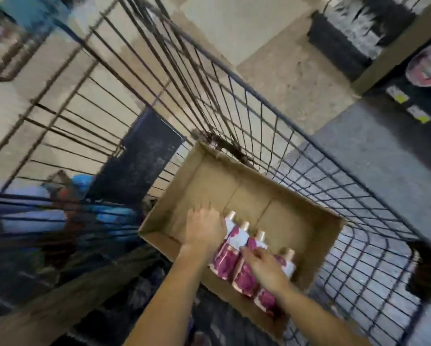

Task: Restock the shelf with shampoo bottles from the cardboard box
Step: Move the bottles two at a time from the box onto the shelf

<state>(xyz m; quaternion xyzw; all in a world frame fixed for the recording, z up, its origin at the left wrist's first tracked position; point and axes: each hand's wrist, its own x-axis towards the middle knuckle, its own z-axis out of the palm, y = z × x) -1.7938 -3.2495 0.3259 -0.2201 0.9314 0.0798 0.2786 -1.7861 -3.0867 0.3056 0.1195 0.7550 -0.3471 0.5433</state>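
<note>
An open cardboard box (236,181) lies inside a wire cart. Several shampoo bottles (241,236), white with purple labels and pale gold caps, lie side by side in the box's near right part. My left hand (204,228) rests palm down over the leftmost bottle, with fingers curled around its upper part. My right hand (264,265) lies on top of the middle bottles, fingers bent over them. The far half of the box is bare cardboard. The whole view is blurred by motion.
The wire cart (259,121) surrounds the box with high mesh walls. A second wire cage at left holds blue and white packages (59,211). A shelf with price tags (409,106) and round tubs stands at the upper right. Grey and beige floor lies beyond.
</note>
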